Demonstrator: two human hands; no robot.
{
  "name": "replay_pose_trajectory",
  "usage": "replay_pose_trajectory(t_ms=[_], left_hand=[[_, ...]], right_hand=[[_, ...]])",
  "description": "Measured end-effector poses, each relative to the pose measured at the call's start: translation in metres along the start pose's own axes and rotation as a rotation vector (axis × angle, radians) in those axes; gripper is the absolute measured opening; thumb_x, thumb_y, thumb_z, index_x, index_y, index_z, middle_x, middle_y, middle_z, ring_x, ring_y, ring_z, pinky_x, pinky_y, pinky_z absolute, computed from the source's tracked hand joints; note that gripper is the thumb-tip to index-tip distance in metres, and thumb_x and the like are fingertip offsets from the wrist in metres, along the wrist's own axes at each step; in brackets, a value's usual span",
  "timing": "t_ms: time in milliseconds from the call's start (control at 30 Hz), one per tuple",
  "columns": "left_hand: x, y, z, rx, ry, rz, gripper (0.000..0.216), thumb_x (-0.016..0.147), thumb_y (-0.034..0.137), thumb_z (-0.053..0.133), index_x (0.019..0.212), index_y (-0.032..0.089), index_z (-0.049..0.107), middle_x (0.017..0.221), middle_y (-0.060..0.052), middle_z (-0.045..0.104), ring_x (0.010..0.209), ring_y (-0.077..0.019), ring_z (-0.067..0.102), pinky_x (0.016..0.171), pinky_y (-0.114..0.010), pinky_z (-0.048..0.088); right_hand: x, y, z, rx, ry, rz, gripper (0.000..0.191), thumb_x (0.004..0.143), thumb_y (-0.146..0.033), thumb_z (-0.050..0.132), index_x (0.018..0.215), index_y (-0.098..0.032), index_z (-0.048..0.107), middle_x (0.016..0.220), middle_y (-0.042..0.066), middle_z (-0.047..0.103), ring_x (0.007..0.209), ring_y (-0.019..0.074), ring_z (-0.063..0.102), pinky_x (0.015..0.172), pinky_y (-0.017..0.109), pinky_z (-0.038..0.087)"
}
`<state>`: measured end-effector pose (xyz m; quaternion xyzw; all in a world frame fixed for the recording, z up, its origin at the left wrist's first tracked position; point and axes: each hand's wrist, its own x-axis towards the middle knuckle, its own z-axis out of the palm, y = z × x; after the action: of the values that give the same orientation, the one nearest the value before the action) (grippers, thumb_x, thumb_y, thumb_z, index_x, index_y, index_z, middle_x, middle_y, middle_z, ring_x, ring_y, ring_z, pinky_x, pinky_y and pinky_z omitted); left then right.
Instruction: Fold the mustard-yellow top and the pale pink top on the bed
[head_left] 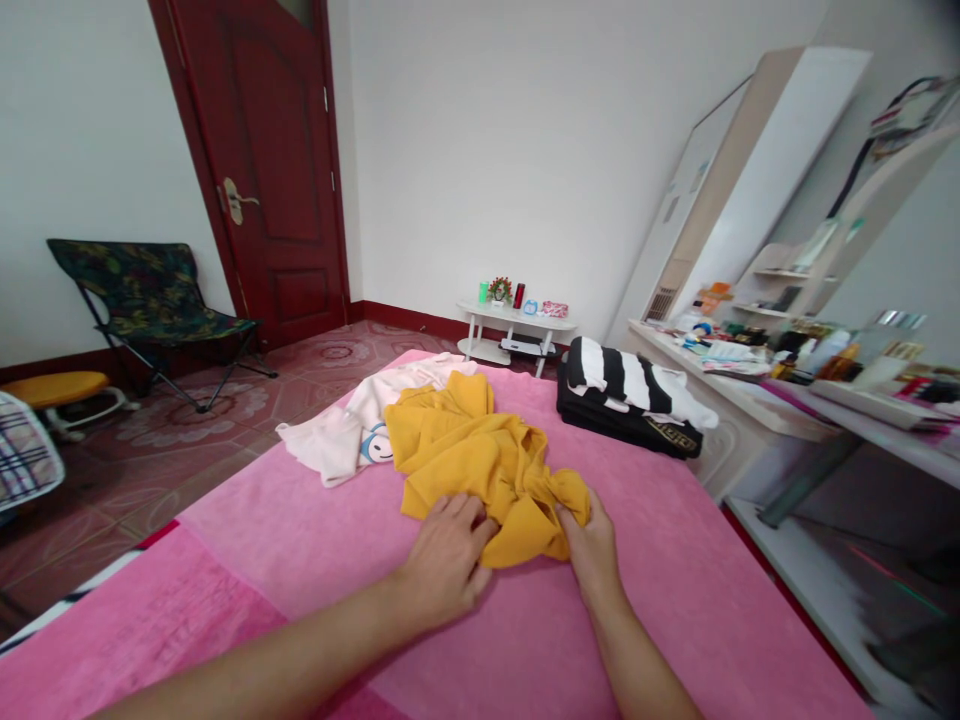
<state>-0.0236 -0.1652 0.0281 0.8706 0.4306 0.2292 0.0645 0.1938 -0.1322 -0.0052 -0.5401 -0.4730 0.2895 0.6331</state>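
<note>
A crumpled yellow garment (480, 455), its exact kind hidden by the folds, lies on the pink bedcover (660, 560). My left hand (450, 560) is closed on the garment's near edge, fingers curled into the cloth. At the near right end, my right hand (592, 550) pinches a bunched part of the same garment between thumb and fingers. Partly beneath and behind the yellow cloth is a pale pink garment (330, 445) with a blue cartoon face print, spread toward the left.
Folded black and striped clothes (630, 395) are stacked at the bed's right edge. A cluttered dressing table (750, 390) stands along the right side. Beyond the bed is a low white table (517, 318). A camouflage folding chair (150, 300) stands left, near the red door (262, 150).
</note>
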Motion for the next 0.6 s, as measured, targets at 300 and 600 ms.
replay_pose_trajectory(t_ms=[300,600], left_hand=[[0.022,-0.036,-0.062,-1.005,0.234,-0.208,0.029,0.081,0.041,0.056,0.092,0.015,0.063,0.084,-0.004,0.066,0.081,-0.0199,0.059,0.073,-0.029,0.047],[0.011,0.010,-0.144,-1.198,0.357,-0.221,0.037,0.076,0.045,0.065,0.101,0.018,0.065,0.079,-0.004,0.068,0.075,-0.0202,0.063,0.066,-0.028,0.050]], right_hand=[[0.009,-0.031,-0.018,0.184,0.176,-0.030,0.045,0.073,-0.038,0.066,0.110,-0.014,0.061,0.099,0.006,0.068,0.087,0.0215,0.064,0.079,0.036,0.053],[-0.031,-0.206,-0.023,0.323,0.389,-0.412,0.036,0.078,-0.025,0.064,0.113,-0.019,0.061,0.114,0.005,0.064,0.097,0.0197,0.064,0.092,0.041,0.050]])
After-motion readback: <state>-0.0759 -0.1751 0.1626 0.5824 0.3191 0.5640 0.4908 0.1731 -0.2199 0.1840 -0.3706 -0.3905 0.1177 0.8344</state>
